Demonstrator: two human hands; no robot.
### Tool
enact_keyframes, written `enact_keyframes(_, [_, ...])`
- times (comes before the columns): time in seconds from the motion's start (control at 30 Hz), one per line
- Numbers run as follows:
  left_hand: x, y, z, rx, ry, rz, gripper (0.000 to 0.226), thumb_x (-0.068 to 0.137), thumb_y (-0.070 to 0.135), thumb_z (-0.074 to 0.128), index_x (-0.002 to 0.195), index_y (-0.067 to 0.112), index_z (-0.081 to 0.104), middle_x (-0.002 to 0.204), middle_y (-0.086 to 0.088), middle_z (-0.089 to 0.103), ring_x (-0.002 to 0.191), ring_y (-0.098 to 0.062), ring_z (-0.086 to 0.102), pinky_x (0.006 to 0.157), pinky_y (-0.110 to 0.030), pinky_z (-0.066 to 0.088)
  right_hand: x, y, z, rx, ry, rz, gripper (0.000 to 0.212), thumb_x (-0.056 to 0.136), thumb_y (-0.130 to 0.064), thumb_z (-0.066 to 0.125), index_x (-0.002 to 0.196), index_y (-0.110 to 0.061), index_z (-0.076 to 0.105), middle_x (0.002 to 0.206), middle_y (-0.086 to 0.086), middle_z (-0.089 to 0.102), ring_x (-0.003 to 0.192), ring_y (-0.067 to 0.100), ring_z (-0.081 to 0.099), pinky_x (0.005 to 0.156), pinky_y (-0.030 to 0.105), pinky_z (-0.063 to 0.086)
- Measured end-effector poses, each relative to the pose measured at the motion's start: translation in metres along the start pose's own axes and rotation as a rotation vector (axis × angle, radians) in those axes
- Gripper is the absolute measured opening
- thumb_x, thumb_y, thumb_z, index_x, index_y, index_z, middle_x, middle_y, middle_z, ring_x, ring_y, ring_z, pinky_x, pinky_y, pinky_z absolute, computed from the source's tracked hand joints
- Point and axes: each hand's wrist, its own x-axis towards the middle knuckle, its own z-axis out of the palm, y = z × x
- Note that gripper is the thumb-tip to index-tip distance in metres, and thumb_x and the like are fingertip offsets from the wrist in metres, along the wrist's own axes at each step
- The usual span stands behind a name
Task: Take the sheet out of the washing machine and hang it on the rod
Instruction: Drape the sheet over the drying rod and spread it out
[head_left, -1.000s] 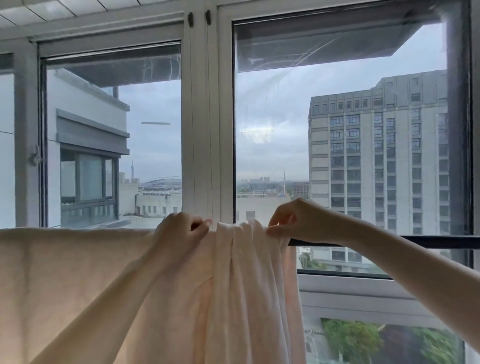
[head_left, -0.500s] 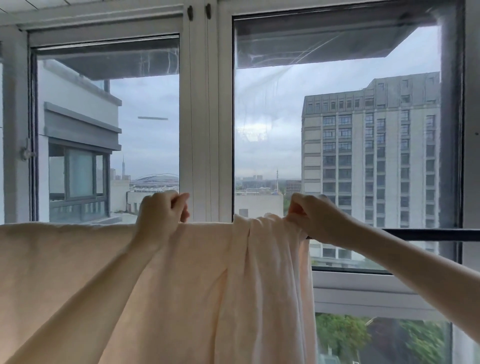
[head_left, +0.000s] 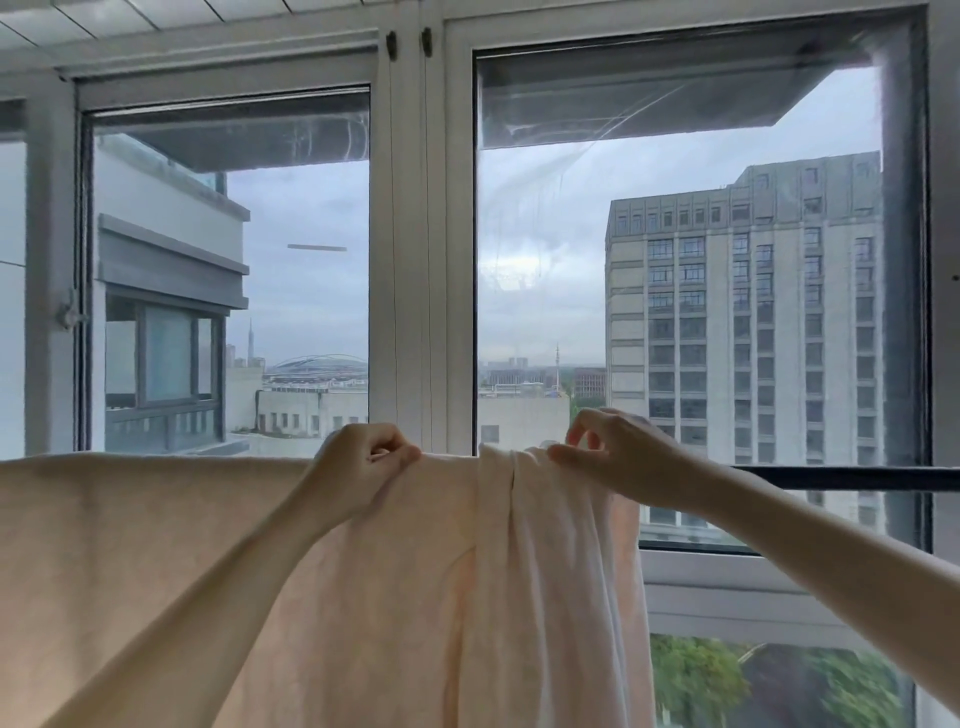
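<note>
A pale peach sheet (head_left: 156, 545) hangs over a dark horizontal rod (head_left: 841, 478) that crosses in front of the window. The sheet lies flat on the left and is bunched into folds at its right end. My left hand (head_left: 358, 467) grips the sheet's top edge on the rod. A short way to the right, my right hand (head_left: 618, 457) pinches the bunched folds at the top. Under the sheet the rod is hidden; its right part is bare.
White window frames (head_left: 410, 260) and large glass panes stand close behind the rod. A window handle (head_left: 70, 314) is on the far left frame. Outside are tall buildings and trees below.
My right hand has moved slightly left along the bunched folds and its fingers have loosened into a pinch. The left hand holds the same spot on the top edge.
</note>
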Motion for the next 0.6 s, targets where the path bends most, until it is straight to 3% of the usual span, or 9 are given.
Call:
enact_keyframes(0.1, [-0.003, 0.0, 0.005, 0.055, 0.075, -0.002, 0.017, 0.086, 0.031, 0.066, 0.072, 0.021, 0.066, 0.065, 0.011, 0.066, 0.071, -0.006, 0.062, 0.072, -0.032, 0.05, 0.001, -0.016, 0.011, -0.065, 0.011, -0.012, 0.046, 0.087, -0.068, 0.035, 0.089, -0.025, 0.05, 0.091, -0.006, 0.054, 0.078, 0.014, 0.055, 0.069, 0.036, 0.05])
enact_keyframes(0.2, [-0.004, -0.003, 0.004, 0.077, 0.133, -0.013, 0.018, 0.087, 0.031, 0.065, 0.072, 0.022, 0.065, 0.065, 0.012, 0.065, 0.071, -0.006, 0.063, 0.073, -0.033, 0.051, 0.002, -0.028, 0.015, -0.055, 0.147, -0.045, 0.03, 0.098, -0.04, 0.037, 0.076, -0.021, 0.046, 0.076, -0.006, 0.053, 0.07, 0.019, 0.055, 0.07, 0.042, 0.05])
enact_keyframes(0.27, [-0.006, -0.003, 0.002, 0.082, 0.164, 0.0, 0.018, 0.087, 0.03, 0.065, 0.071, 0.021, 0.065, 0.065, 0.011, 0.065, 0.069, -0.006, 0.062, 0.072, -0.033, 0.052, 0.003, -0.028, 0.016, -0.067, 0.248, -0.042, 0.029, 0.099, -0.029, 0.038, 0.073, -0.02, 0.047, 0.071, -0.006, 0.054, 0.067, 0.021, 0.057, 0.068, 0.038, 0.049])
enact_keyframes(0.6, [-0.005, -0.014, -0.007, 0.089, 0.265, -0.024, 0.02, 0.087, 0.016, 0.065, 0.068, 0.014, 0.06, 0.056, 0.009, 0.058, 0.058, -0.002, 0.055, 0.056, -0.016, 0.038, -0.008, 0.012, -0.005, -0.152, 0.268, 0.168, 0.033, 0.099, -0.015, 0.033, 0.068, -0.016, 0.043, 0.059, -0.001, 0.051, 0.053, 0.016, 0.05, 0.056, 0.032, 0.043])
